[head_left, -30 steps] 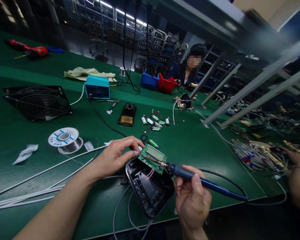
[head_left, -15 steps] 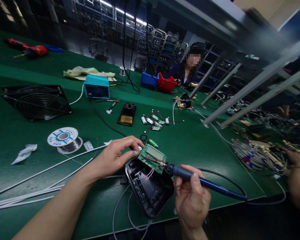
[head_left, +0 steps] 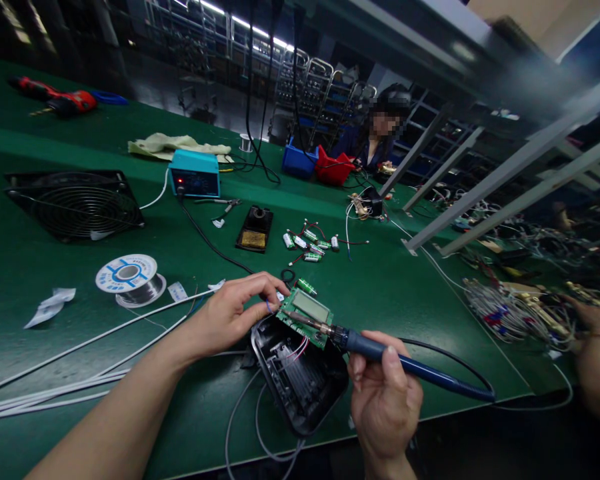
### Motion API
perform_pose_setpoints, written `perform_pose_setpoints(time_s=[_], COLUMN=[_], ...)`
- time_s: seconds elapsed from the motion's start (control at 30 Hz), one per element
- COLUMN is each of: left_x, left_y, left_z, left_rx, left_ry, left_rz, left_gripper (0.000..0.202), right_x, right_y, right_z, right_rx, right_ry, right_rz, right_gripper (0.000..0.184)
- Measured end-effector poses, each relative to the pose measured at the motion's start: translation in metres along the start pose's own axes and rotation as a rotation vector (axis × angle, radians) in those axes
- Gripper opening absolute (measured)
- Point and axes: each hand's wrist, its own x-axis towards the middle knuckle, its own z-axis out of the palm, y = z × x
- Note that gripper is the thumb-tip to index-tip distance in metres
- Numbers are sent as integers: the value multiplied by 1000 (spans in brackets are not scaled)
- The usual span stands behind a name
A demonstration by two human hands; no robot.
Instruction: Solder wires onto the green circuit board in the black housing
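Observation:
My right hand (head_left: 386, 390) is closed round the blue handle of a soldering iron (head_left: 405, 362). The iron's tip reaches the left edge of a green circuit board (head_left: 325, 341) with a small display. Thumb and forefinger of my left hand (head_left: 245, 308) pinch a thin blue wire (head_left: 269, 306) at that same edge, close to the tip. Whether the tip touches the wire is too small to tell. Below the board lies an open black plastic housing (head_left: 310, 403), with thin red and white wires running between them. A green battery (head_left: 307, 287) lies just behind the board.
Behind my hands are a soldering iron stand (head_left: 254, 230), several wired batteries (head_left: 311, 245) and a blue soldering station (head_left: 195, 175). A solder spool (head_left: 130, 277), white cables (head_left: 80, 387) and a black fan (head_left: 80, 207) lie left. Another person's arm (head_left: 597, 353) is at far right.
A red light now shows on the soldering station. My hands, the iron and the board stay nearly still. The person across the bench has lowered their head slightly.

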Motion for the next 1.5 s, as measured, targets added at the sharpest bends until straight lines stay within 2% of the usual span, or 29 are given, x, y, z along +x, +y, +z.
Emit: perform_pose_setpoints(time_s=[0.6, 0.73, 0.8, 0.9, 0.97, 1.07, 1.2, 1.3, 1.37, 1.4, 1.43, 1.47, 1.5], left_x=[1, 1, 0, -2, -2, -1, 0, -8, -14, -17, -19, -20, -20], left_y=[-1, -2, -3, -4, -4, -4, -2, -12, -29, -41, -52, -63, -71], left_z=[1, 1, 2, 3, 3, 3, 4, 8, 12, 14, 15, 17, 18], left_rx=[-12, -18, -24, -39, -53, -52, -6, 69, 109, 106, 88, 53, 22], left_ry=[1, -7, -7, -8, -11, -10, 11, -9, -81, -55, -39, -68, -82], left_rz=[-6, -11, -13, -14, -28, -45, -74, -127, -164, -187, -155, -144, -148], left_gripper=[9, 9, 10, 10, 11, 10, 16, 24, 32, 35, 36, 35, 36], right_x=[3, 3, 4, 9, 16, 29, 38, 33, 28, 27, 26, 26, 27], right_y=[0, 1, 0, -2, -4, -11, -17, 3, 34, 52, 71, 88, 102], right_z=[2, 2, 3, 6, 11, 24, 47, 62, 73, 78, 82, 86, 89], right_rx=[92, 144, 131, -18, -193, -497, -853, -1015, -1034, -1046, -1069, -1086, -1103], right_ry=[50, 46, -22, -191, -325, -522, -625, -566, -342, -154, 24, 146, 203], right_rz=[42, -6, -104, -278, -374, -490, -588, -685, -805, -820, -820, -794, -762], right_gripper=[32, 25, 20, 29, 34, 26, 25, 25, 26, 18, 23, 32, 37])
